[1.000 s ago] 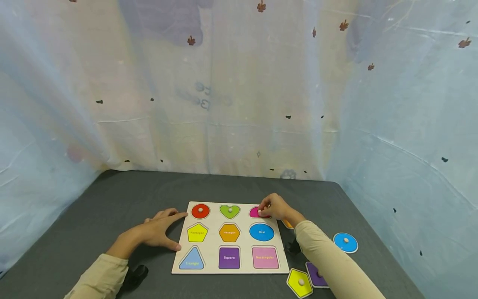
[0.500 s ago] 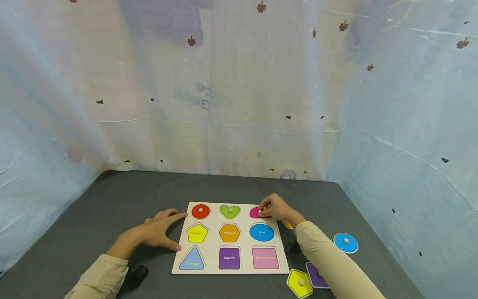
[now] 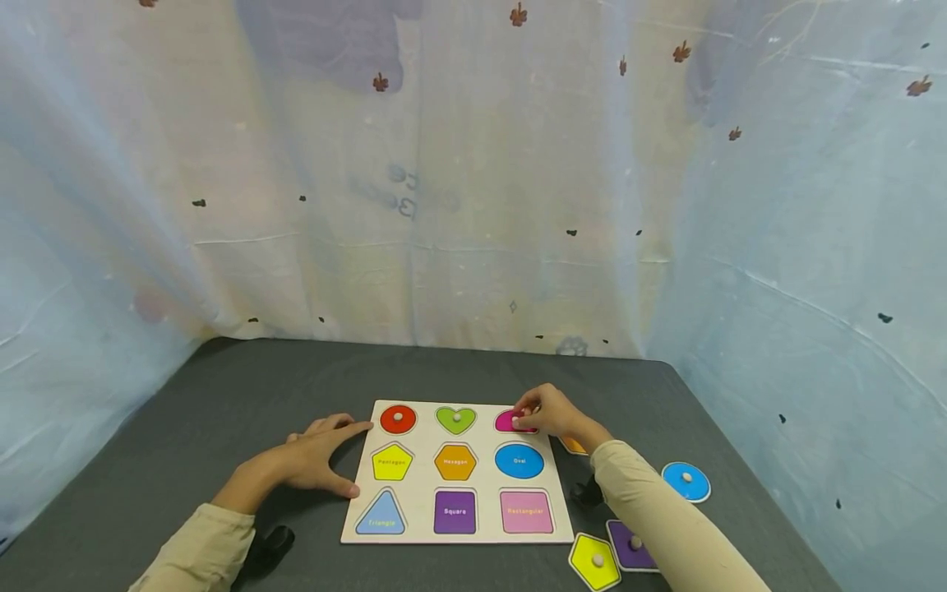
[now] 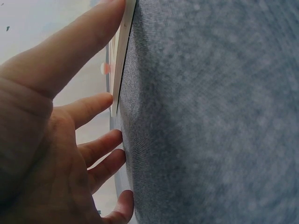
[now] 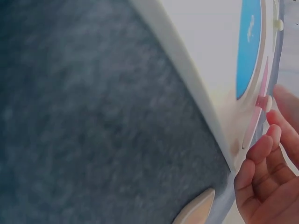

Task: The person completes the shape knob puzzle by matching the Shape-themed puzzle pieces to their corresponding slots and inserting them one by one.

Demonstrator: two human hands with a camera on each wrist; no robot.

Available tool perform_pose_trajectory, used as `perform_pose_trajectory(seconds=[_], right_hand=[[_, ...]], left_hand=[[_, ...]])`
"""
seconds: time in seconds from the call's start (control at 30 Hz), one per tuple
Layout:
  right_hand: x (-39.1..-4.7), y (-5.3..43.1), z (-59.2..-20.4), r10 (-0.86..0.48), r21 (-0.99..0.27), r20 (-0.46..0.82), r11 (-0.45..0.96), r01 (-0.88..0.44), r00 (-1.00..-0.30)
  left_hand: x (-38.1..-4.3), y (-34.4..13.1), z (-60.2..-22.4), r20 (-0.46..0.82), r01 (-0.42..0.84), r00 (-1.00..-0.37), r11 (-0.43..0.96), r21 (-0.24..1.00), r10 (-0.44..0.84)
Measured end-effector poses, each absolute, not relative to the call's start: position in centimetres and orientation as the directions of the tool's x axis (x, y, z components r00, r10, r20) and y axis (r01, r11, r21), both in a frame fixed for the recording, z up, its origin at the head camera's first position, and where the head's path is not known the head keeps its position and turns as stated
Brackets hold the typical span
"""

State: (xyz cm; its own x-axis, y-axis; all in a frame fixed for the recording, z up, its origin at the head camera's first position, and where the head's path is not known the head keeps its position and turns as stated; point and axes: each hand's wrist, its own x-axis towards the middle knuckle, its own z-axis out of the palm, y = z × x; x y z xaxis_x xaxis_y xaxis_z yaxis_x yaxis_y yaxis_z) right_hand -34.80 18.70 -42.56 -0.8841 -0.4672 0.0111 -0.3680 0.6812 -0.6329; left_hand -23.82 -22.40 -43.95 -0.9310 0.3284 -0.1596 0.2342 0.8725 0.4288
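A wooden peg puzzle board (image 3: pixel 484 481) lies flat on the table, with recesses in coloured shapes. My left hand (image 3: pixel 314 456) is spread at its left edge, with thumb and index fingertip touching the side. My right hand (image 3: pixel 551 409) is at the top right corner, its thumb and index finger pinching the small knob of a pink puzzle piece (image 3: pixel 506 421). That piece sits in its recess, partly hidden by the fingers. In the right wrist view its knob (image 5: pixel 268 103) shows between the fingertips. A red circle piece (image 3: pixel 398 419) and green heart piece (image 3: pixel 455 420) sit in the top row.
Right of the board lie a blue oval piece (image 3: pixel 685 482), a purple square piece (image 3: pixel 630 546) half under the right sleeve, a yellow pentagon piece (image 3: pixel 595 561) and an orange piece (image 3: pixel 573 446) partly hidden. A pale curtain (image 3: pixel 473 205) hangs behind the grey table (image 3: pixel 296 370).
My right hand and forearm have shifted slightly to the right, with the fingertips still at the pink piece's knob. The left hand and the board stay in place.
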Motion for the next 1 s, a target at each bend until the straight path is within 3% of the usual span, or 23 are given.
perform_pose_trajectory(seconds=[1.0], right_hand=[[-31.9, 23.0, -41.9, -0.586, -0.632, 0.078, 0.597, -0.495, -0.807]], left_hand=[[-24.1, -22.8, -44.4, -0.135, 0.277, -0.922, 0.863, 0.423, 0.362]])
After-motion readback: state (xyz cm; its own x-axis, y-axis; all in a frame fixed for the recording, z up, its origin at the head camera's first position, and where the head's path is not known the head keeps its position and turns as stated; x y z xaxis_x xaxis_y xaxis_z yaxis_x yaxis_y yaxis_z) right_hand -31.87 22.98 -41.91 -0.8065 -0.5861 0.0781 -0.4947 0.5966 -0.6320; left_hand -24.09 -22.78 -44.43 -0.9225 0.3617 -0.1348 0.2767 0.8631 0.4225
